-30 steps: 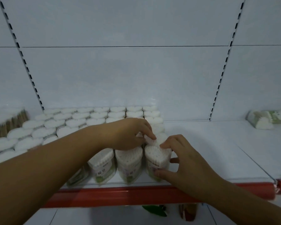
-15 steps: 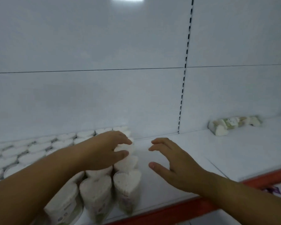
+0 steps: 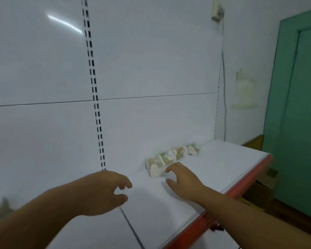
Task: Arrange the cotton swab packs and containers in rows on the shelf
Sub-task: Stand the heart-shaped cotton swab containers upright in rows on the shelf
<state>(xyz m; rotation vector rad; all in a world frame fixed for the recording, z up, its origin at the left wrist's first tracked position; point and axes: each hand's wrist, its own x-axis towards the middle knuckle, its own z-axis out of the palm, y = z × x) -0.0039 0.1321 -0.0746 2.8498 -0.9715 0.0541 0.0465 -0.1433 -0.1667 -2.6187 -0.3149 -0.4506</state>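
Dim, even light; glare streak on back panel (image 3: 43, 69); slight motion blur.

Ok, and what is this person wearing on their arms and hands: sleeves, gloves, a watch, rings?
Nothing that shows. The left hand and right hand are bare, without gloves; no rings can be made out, though the frame is slightly blurred. The left forearm and right forearm are bare to the picture's edge: no sleeves, watch or bands.
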